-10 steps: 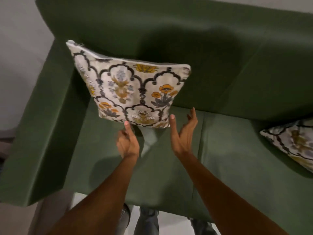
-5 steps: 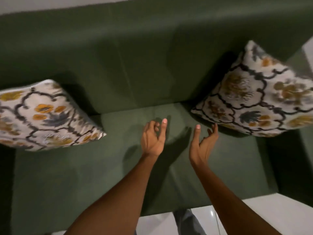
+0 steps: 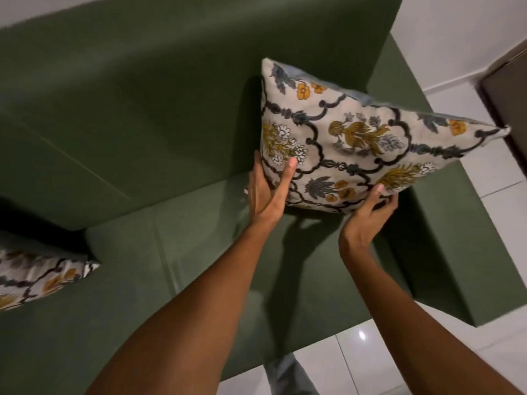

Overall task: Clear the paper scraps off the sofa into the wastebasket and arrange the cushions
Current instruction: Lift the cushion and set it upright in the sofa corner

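A cream cushion (image 3: 353,141) with a yellow and dark floral print stands tilted at the right end of the green sofa (image 3: 142,115), leaning toward the backrest and right armrest. My left hand (image 3: 266,192) grips its lower left edge, thumb across the front. My right hand (image 3: 368,215) holds its bottom edge near the lower right, fingers underneath. A second matching cushion (image 3: 37,275) lies at the sofa's left end, cut off by the frame edge. No paper scraps or wastebasket are in view.
The sofa's right armrest (image 3: 462,246) sits beside the held cushion. White tiled floor (image 3: 370,363) runs in front and to the right. A dark piece of furniture (image 3: 510,89) stands at the far right edge.
My view swung from the left cushion to the right end of the sofa. Both hands, open half a second ago, have reached the right cushion and taken hold of its lower edge.
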### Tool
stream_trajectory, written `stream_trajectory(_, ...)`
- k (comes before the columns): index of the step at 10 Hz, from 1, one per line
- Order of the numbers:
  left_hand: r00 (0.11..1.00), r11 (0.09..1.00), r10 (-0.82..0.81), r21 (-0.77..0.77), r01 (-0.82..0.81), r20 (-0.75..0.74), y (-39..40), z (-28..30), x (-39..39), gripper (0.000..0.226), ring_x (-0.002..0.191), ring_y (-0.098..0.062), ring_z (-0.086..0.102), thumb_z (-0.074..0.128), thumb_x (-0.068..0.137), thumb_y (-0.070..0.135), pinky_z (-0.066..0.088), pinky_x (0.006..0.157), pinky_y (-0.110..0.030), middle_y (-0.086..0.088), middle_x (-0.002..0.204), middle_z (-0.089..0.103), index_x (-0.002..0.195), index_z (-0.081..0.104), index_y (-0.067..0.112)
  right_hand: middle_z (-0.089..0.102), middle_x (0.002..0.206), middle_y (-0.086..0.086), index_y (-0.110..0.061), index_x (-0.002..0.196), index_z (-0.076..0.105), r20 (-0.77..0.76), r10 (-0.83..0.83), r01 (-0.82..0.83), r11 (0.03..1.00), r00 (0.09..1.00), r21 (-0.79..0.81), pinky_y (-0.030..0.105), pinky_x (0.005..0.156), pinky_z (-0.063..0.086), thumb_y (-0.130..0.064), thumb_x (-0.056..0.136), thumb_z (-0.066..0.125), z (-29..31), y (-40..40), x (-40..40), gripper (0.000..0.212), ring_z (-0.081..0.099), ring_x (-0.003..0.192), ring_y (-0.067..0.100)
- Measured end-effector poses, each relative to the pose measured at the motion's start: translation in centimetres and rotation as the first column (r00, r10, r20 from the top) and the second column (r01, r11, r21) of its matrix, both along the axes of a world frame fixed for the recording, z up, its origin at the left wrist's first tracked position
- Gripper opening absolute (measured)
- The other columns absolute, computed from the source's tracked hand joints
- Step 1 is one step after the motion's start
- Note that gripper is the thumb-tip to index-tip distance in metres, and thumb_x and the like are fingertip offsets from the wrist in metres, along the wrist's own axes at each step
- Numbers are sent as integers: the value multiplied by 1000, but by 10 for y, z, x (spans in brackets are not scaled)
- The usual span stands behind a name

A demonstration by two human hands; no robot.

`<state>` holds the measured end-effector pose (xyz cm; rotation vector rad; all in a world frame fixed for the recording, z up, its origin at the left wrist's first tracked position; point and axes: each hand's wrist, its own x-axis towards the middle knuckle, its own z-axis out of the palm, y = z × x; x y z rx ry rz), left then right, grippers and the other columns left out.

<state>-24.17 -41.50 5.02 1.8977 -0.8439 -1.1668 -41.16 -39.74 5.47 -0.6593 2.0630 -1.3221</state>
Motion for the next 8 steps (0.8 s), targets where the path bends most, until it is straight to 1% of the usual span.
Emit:
stream_trajectory(1,998,999,-21,26,20,58,2,-9,6,105,160,-25,17,45,71,101,12,126,-50,-1,173,24,158,16,51,54,160,9,-18,161,41,3,20,-20,1000,1000,-1,52,126,40,-61,103,49,0,-1,-1,73,51,147,25)
stream_trajectory(2,995,1000,-6,14,5,96,14,-14,21,102,155,-24,25,47,72,101,15,117,-39,0,165,35,156,24,48,58,156,6,-25,158,44,54,132,-133,991,990,5,51,124,44,-69,97,51,7,-2,6,76,56,142,23)
stream_trajectory(3,989,998,58,27,-62,137,39,-14,36,104,144,-27,40,48,70,101,27,117,-39,-5,151,45,152,31,38,63,148,2,-29,152,50,94,253,-252,968,963,-16,52,120,49,-67,95,56,12,-3,24,70,61,137,21)
stream_trajectory(4,971,986,163,17,-169,174,68,-10,61,102,136,-30,49,49,72,99,39,119,-53,-8,141,52,144,38,28,67,145,6,-23,148,55,112,365,-365,931,924,-20,54,117,52,-62,96,60,13,-1,49,65,65,134,24)
stream_trajectory(5,963,979,201,8,-206,177,90,-10,89,95,129,-26,55,51,76,95,45,114,-54,-3,135,56,142,41,27,66,147,5,-24,153,52,167,449,-453,891,878,-17,53,117,53,-65,93,64,10,4,70,74,65,136,22)
stream_trajectory(6,970,985,166,22,-173,176,101,-3,106,88,124,-22,59,54,79,92,49,110,-53,0,135,59,140,41,31,63,152,-1,-32,156,49,197,458,-465,885,867,-14,53,119,51,-67,94,65,9,12,83,73,63,138,17)
stream_trajectory(7,968,986,146,52,-160,204,108,10,116,92,121,-27,63,46,80,95,51,107,-52,-6,138,61,146,35,32,61,153,-3,-38,156,48,122,458,-465,885,881,30,52,120,50,-71,96,62,15,14,88,70,61,140,16)
stream_trajectory(8,955,979,177,55,-195,238,112,33,126,98,122,-28,62,37,79,98,51,105,-46,-11,147,53,151,28,32,61,148,-11,-35,157,46,66,433,-438,895,899,86,52,120,50,-80,90,62,28,21,87,82,61,137,14)
